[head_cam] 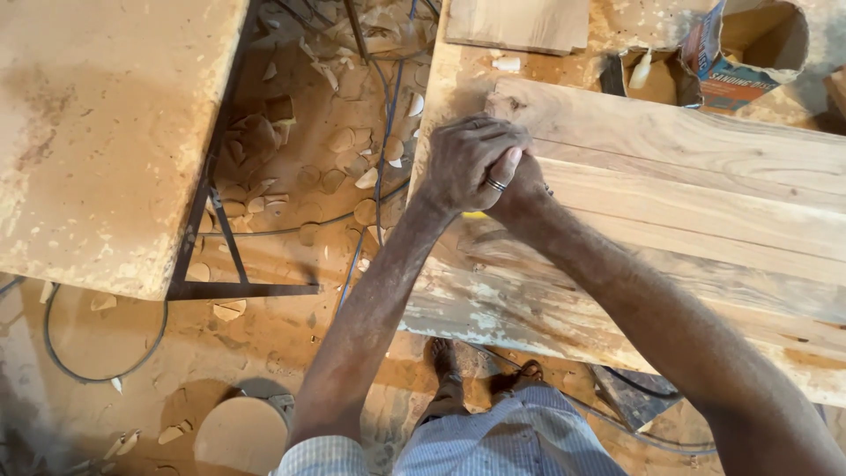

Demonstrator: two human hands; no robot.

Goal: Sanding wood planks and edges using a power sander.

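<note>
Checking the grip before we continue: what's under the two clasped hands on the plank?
The left hand lies over the right hand, both pressed on the wooden plank. A sliver of something yellow shows beneath them; the rest is covered.

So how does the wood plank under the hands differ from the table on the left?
The plank shows clear grain and long seams; the table is plain, dust-coated and blotchy. Both hands press on the plank's end, left hand over right hand; nothing touches the table. Both are pale and dusty.
</note>
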